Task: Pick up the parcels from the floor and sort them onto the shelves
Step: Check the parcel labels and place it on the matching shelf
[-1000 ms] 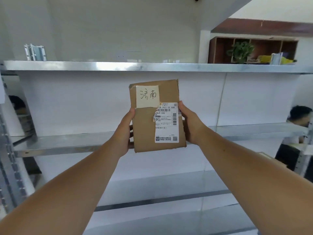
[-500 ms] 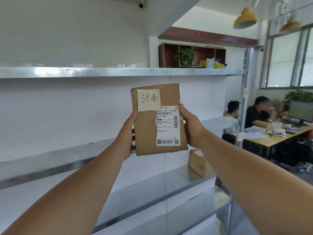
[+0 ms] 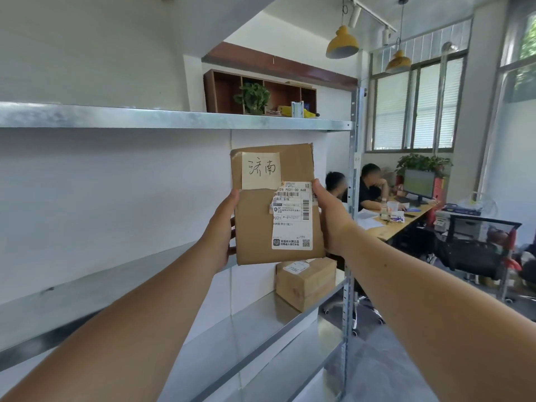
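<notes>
The view has swung right since the earlier frames, so the rack's end post [image 3: 349,227] and a second box [image 3: 306,282] now show, while the parcel [image 3: 275,204] keeps its place in front of the rack, held upright in the air at chest height and touching no shelf. The left hand [image 3: 222,227] grips its edge at 9 o'clock and the right hand [image 3: 330,219] grips at 3 o'clock, thumbs on the front, with the handwritten note [image 3: 261,169] and shipping label [image 3: 293,216] facing the person. With only 2 side grips and nothing beneath, the flat parcel could slide down if either hand loosens to reposition. Pushed forward carelessly, its lower edge could catch the lip of the middle shelf [image 3: 87,285], or its 3 o'clock side could strike the post. Aimed low at 5 o'clock, it could knock the box standing on the lower shelf [image 3: 232,329]. A misread note would send it to the wrong shelf.
</notes>
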Available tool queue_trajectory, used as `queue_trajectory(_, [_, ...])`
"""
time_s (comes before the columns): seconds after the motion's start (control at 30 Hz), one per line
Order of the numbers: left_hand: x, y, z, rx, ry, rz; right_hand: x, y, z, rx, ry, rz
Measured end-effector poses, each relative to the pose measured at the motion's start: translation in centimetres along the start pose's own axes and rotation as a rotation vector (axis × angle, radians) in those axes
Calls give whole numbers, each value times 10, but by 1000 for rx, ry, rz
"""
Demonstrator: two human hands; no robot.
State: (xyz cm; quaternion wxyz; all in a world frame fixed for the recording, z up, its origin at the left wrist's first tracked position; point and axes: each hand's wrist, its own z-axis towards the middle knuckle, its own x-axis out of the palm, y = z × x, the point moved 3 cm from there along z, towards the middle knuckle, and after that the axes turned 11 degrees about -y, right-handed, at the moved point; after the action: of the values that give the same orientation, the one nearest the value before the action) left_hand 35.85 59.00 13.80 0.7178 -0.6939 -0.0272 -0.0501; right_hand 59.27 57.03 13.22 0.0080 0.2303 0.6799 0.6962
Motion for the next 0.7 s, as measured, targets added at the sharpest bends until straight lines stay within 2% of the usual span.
queue_trajectory(0.27, [21,11,46,0,91,34,-11,-7,32,-16,-69,25])
queue_trajectory(0.7, [71,42,98,-51,119,41,-53,-18,83,49,-138,41])
